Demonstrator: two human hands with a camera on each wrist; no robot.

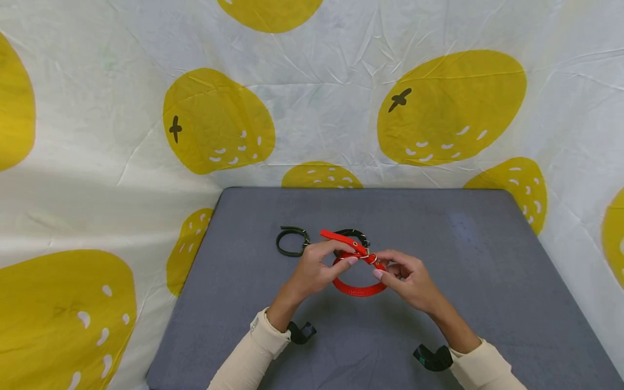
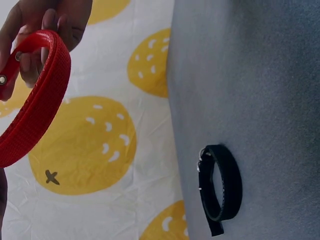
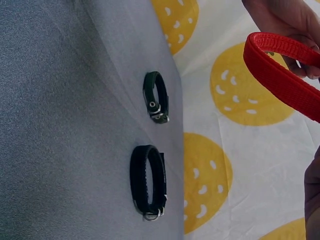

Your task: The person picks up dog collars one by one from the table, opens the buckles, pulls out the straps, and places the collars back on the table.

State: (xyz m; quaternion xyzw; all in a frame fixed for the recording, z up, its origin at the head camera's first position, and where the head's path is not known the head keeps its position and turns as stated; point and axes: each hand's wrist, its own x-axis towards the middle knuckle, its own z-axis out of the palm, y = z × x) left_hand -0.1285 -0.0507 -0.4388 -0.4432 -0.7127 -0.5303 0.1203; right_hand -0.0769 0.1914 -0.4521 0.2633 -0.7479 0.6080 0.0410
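Note:
A red buckle collar (image 1: 359, 291) is held up above the table, closed in a loop. My left hand (image 1: 314, 268) pinches its strap between thumb and fingers, left of the metal buckle; the strap's loose end points up and left. On the other side my right hand (image 1: 407, 276) grips the collar just right of the buckle and ring. In the left wrist view the red collar (image 2: 37, 115) shows metal eyelets by the right hand's fingers (image 2: 30, 65). Only part of the left hand (image 3: 282, 20) shows in the right wrist view.
A dark green collar (image 1: 279, 242) lies looped on the grey table (image 1: 234, 303), left of the hands. Behind the red collar lies a black collar (image 3: 141, 175), partly hidden in the head view. A white cloth (image 1: 317, 124) with yellow fruit prints hangs behind the table.

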